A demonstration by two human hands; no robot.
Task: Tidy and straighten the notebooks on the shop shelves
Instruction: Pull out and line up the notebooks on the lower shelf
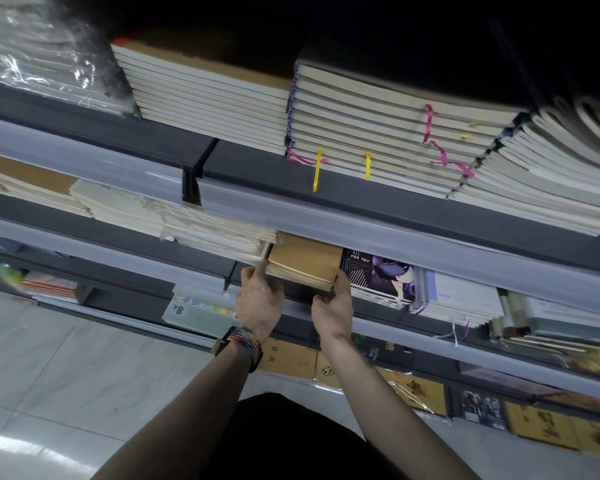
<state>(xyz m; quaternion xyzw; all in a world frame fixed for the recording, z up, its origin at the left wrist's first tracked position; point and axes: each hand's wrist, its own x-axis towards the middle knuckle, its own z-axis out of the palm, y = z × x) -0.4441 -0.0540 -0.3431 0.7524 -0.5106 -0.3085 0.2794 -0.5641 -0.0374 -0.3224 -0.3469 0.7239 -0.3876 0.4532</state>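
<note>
A small stack of brown kraft-covered notebooks (pixel 303 261) lies on the middle shelf (pixel 395 244), between a pale wrapped stack (pixel 215 233) on its left and a dark purple "FOR YOU" notebook pile (pixel 378 278) on its right. My left hand (pixel 260 296), with a braided band at the wrist, touches the stack's front left corner with its fingertips. On the other side, my right hand (pixel 333 306) grips the front right corner, thumb up against the side. The back of the brown stack is hidden under the shelf above.
The upper shelf (pixel 257 157) carries tall piles of notebooks with pink and yellow ribbon markers (pixel 426 123). More piles sit right of the purple notebook pile (pixel 458 299). Lower shelves hold kraft sketch pads (pixel 288 358) and an "8K" pad (pixel 194 313). Pale tiled floor (pixel 49 375) lies left.
</note>
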